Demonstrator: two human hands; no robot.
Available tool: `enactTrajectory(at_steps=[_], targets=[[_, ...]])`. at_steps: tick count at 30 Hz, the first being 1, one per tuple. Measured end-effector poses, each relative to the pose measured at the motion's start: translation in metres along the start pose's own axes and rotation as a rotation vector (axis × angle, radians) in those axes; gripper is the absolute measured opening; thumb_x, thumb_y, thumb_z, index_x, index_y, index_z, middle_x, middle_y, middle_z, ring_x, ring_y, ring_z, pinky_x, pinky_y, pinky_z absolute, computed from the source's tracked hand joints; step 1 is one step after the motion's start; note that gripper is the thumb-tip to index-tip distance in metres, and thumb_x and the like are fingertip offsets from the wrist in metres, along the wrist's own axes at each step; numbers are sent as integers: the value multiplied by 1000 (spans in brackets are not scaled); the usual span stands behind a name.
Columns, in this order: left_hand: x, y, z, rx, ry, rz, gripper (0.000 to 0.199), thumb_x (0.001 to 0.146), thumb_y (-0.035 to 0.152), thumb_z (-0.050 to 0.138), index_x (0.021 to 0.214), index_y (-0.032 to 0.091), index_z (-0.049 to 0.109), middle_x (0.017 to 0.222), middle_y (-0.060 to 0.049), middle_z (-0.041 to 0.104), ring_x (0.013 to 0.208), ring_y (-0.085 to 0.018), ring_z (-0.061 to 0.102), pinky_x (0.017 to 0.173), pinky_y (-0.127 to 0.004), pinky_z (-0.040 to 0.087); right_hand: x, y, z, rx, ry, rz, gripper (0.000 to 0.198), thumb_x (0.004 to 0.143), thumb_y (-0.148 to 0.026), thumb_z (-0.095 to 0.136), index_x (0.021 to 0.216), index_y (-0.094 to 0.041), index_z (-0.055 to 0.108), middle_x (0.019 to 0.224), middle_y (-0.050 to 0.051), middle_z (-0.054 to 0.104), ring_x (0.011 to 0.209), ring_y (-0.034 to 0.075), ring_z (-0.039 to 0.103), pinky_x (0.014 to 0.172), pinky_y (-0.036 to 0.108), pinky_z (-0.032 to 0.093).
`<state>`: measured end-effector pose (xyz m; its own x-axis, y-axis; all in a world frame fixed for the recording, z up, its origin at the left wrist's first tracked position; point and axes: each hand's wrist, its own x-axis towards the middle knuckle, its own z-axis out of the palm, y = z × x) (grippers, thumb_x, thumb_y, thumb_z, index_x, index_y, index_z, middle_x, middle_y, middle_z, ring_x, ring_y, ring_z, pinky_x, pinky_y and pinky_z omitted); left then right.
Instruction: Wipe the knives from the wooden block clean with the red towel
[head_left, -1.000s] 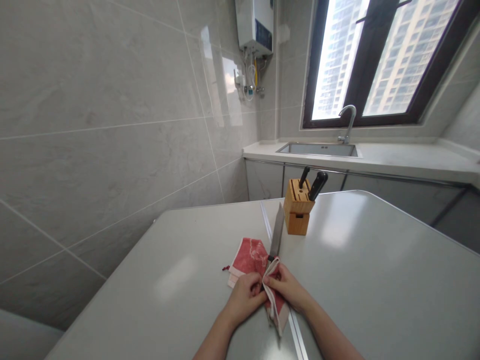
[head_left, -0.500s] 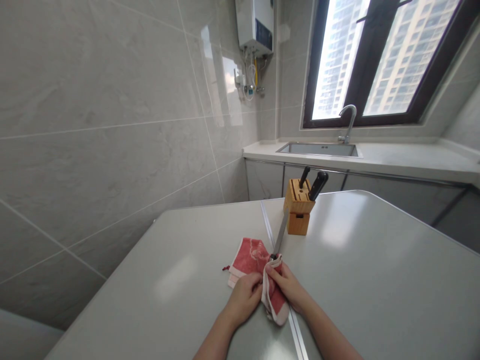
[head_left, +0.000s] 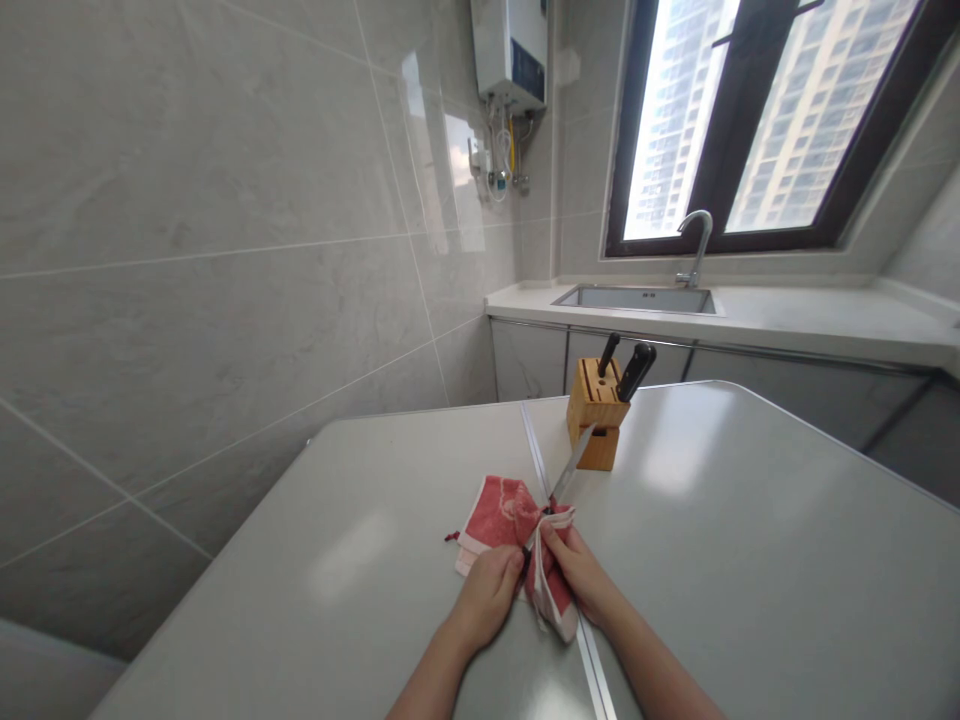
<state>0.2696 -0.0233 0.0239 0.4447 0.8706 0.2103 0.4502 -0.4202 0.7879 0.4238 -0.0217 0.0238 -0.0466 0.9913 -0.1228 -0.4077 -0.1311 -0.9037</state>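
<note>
White tabletop (head_left: 360, 490) was backed by sink (head_left: 622, 297), 1 o'clock. Knife (head_left: 571, 467) was aimed at 1 o'clock, knife block (head_left: 598, 450) parked in its way; handle (head_left: 526, 553) clamped in left hand (head_left: 489, 585), red cloth (head_left: 504, 505) pinched round it by right hand (head_left: 581, 570).

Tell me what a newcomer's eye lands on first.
Probably the knife, low centre, held in the left hand and slanting toward the wooden block. Next, the red cloth, partly gathered against it in the right hand. Then the bright window, upper right, above the sink.
</note>
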Motion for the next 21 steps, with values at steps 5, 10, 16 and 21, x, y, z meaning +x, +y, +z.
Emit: enactTrajectory(at_steps=[5,10,16,21], targets=[[0,-1,1,-60,-10,-27,48,95,41,20,61,17,44,57,1,47,56,-12,44,57,-23,31,-3,-5,4,30,2,21,41,72,-54,61,96,-21,58,84,2,70,75,19,63,79,33,47],[2,1,-2,-17,6,-9,48,94,44,24,60,17,44,58,1,47,57,-12,42,56,-24,28,0,-3,0,16,20,3,42,73,-54,61,97,-20,59,84,3,69,78,20,63,81,34,46],[3,10,-9,42,31,30,39,93,40,32,66,16,50,65,-1,53,63,-14,46,60,-24,30,2,-1,-2,-39,13,-27,44,74,-54,60,99,-19,58,89,4,69,83,21,63,86,36,45],[0,14,-10,30,32,47,32,92,35,37,70,16,50,67,0,52,63,-13,46,60,-23,31,0,-5,1,-29,-6,-30,45,73,-55,60,99,-19,59,94,5,69,88,22,63,89,37,44]])
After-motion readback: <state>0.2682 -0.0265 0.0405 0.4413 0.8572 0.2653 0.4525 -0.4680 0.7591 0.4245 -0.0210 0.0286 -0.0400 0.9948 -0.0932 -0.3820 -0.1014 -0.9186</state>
